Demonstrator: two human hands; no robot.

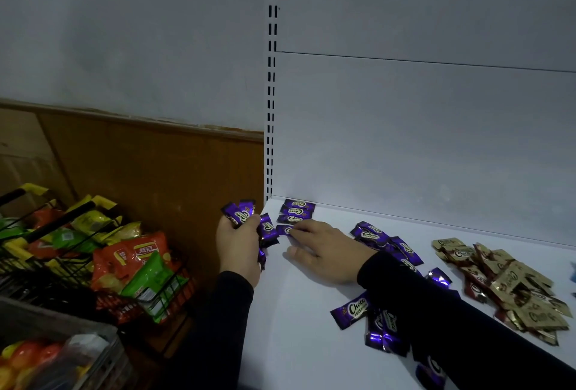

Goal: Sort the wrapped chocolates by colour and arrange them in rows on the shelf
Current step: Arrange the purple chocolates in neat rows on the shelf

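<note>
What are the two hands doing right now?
Left hand: grips a bunch of purple chocolates.
Right hand: open, fingertips pressing a purple chocolate onto the shelf.

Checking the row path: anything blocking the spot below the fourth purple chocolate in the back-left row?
Nothing visible. The right hand presses the fourth purple chocolate down; the shelf just nearer is bare. Loose purple chocolates lie to the right.

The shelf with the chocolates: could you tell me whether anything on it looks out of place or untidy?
Only the purple row in the back left corner is neat. Loose purple chocolates lie scattered at odd angles, and the gold ones sit in a jumbled heap.
</note>
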